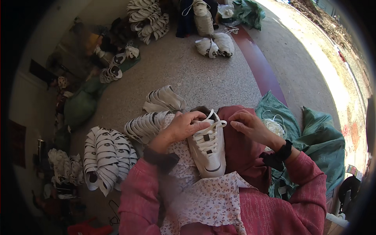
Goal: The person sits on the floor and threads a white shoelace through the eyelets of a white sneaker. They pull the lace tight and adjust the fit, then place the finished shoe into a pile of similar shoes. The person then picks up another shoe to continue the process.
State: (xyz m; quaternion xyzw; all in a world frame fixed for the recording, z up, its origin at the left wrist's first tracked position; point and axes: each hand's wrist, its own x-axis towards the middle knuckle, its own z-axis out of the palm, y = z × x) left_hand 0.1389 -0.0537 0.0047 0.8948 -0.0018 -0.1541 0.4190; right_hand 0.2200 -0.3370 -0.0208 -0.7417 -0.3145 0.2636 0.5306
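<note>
A cream-white sneaker (206, 149) lies on my lap with its toe toward me, its white shoelace (209, 140) threaded through the eyelets. At the ankle end the lace makes a loose loop (221, 123). My left hand (184, 126) grips the sneaker's upper left side, thumb lying across the tongue near the top lace; some fingertips are hidden behind the collar. Just right of the loop, my right hand (252, 127) hovers over my knee, fingers loosely curled and thumb apart, with nothing visible between them. A flowered cloth (207, 199) covers my lap beneath the toe.
Stacks of nested white shoe uppers (109, 156) stand at my left, with more uppers (164, 98) beyond my knee. Green sacks (321, 141) and a bundle of white laces (275, 127) sit at my right. Further uppers (215, 45) lie on the floor ahead.
</note>
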